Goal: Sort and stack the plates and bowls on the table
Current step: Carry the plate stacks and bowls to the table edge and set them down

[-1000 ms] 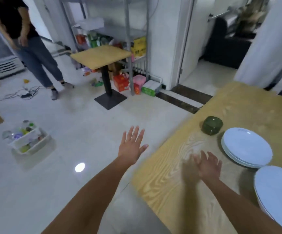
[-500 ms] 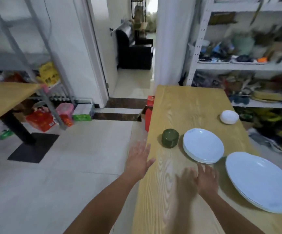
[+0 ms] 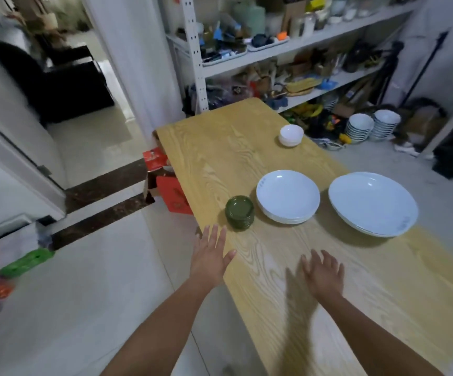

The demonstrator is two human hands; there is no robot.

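On the long wooden table [image 3: 219,147] stand four stacks. A stack of small green dishes [image 3: 239,211] sits near the left edge. Beside it is a stack of medium white plates [image 3: 287,195], and further right a stack of large white plates [image 3: 372,203]. A small stack of white bowls [image 3: 290,134] stands further back. My left hand [image 3: 211,256] hovers flat with fingers spread over the table's left edge, just short of the green dishes. My right hand [image 3: 324,272] is flat and open over bare wood, in front of the medium plates. Neither holds anything.
A metal shelf unit [image 3: 260,58] full of clutter stands behind the table. Two stacks of white bowls [image 3: 372,126] sit on the floor to the right. Red boxes [image 3: 165,185] lean under the table's left edge. A doorway opens at the left.
My view has swung right from the room to the table and shelves. Both hands stay spread and empty, and now sit closer to the green dishes and plates.
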